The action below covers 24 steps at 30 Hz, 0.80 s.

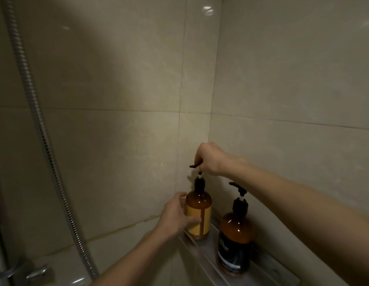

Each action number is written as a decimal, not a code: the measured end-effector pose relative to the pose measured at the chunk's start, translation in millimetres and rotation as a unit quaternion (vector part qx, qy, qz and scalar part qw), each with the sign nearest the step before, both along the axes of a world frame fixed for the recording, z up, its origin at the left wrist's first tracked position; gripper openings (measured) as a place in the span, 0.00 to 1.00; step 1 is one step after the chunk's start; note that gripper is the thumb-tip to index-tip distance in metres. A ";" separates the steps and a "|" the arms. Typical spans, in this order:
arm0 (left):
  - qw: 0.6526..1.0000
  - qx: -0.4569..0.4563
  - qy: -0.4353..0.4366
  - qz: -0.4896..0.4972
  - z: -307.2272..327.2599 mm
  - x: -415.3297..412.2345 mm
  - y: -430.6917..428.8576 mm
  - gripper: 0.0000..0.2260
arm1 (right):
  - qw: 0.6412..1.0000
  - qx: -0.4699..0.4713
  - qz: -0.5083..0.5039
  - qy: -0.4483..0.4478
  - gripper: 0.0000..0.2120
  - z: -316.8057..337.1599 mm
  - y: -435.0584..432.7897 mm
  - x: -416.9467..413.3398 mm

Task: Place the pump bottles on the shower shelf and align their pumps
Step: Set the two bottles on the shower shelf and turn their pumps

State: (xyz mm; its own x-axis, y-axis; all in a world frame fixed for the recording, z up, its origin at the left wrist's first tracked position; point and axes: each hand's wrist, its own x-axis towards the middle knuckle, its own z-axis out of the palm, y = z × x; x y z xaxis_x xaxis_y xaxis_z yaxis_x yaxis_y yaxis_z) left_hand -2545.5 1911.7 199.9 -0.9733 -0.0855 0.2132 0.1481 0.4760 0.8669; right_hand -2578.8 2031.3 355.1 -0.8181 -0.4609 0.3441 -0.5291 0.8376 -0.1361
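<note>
Two amber pump bottles stand upright on a narrow grey shower shelf (202, 253) along the right wall. The far one, with a yellow label (200, 213), sits in the corner. My left hand (175, 217) grips its body from the left. My right hand (208, 159) pinches its black pump head from above; the nozzle tip pokes out to the left. The nearer bottle has a black label (235, 242), and its pump nozzle (237, 187) points left and away. Neither hand touches it.
Beige wall tiles meet in a corner behind the shelf. A ribbed metal shower hose (45, 141) hangs down the left side, ending near chrome tap fittings (35, 273) at the lower left.
</note>
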 end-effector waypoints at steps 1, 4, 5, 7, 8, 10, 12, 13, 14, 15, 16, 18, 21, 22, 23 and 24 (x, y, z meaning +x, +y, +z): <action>1.000 0.006 0.004 -0.004 -1.0 -0.1 -0.9 0.38 | 1.000 -0.002 0.004 0.002 0.10 -0.5 0.0 -1.0; 1.000 0.024 0.014 -0.011 -4.2 -2.5 -4.7 0.33 | 1.000 -0.011 0.017 -0.003 0.10 -2.4 0.8 -1.5; 0.999 0.027 0.015 -0.013 -4.8 -3.6 -6.0 0.32 | 1.000 -0.017 0.022 -0.003 0.10 -3.2 1.2 -2.6; 1.000 0.024 0.012 -0.014 -4.4 -4.0 -6.4 0.32 | 0.999 -0.024 0.026 -0.005 0.10 -4.0 1.3 -3.1; 1.000 0.019 0.012 -0.012 -3.7 -3.2 -5.1 0.34 | 0.999 -0.026 0.027 -0.005 0.10 -4.2 1.1 -3.6; 1.000 -0.002 0.015 0.003 -3.2 -0.3 0.0 0.40 | 0.999 -0.025 0.030 -0.004 0.10 -4.3 0.6 -4.8; 0.999 -0.018 0.030 0.025 -3.9 1.6 5.4 0.42 | 0.999 -0.021 0.031 -0.003 0.09 -3.6 0.5 -5.3; 0.999 -0.018 0.038 0.033 -4.6 1.4 7.3 0.40 | 0.999 -0.019 0.032 -0.003 0.10 -3.6 0.9 -5.7; 0.998 -0.014 0.041 0.038 -5.0 0.7 8.1 0.38 | 0.999 -0.017 0.035 -0.004 0.10 -3.4 1.2 -5.8; 0.998 -0.011 0.041 0.039 -4.8 -0.2 8.1 0.37 | 0.999 -0.014 0.038 -0.004 0.10 -3.1 1.3 -6.0; 0.998 -0.013 0.039 0.040 -4.4 -1.0 7.5 0.36 | 0.999 -0.013 0.041 -0.004 0.10 -3.0 1.6 -6.3; 0.998 -0.026 0.040 0.040 -3.7 -2.8 5.4 0.35 | 0.999 -0.016 0.044 -0.003 0.11 -3.3 2.0 -7.4; 0.997 -0.040 0.046 0.042 -3.0 -4.9 2.8 0.34 | 0.998 -0.023 0.051 -0.003 0.10 -4.2 2.2 -9.0; 0.997 -0.044 0.048 0.042 -3.1 -5.3 2.3 0.34 | 0.998 -0.025 0.053 -0.004 0.10 -4.2 2.2 -9.3; 0.997 -0.045 0.050 0.042 -3.3 -5.5 2.0 0.34 | 0.998 -0.026 0.054 -0.005 0.10 -4.2 2.0 -9.5; 0.997 -0.047 0.051 0.043 -3.5 -5.5 1.6 0.34 | 0.998 -0.027 0.054 -0.005 0.10 -4.1 1.7 -9.8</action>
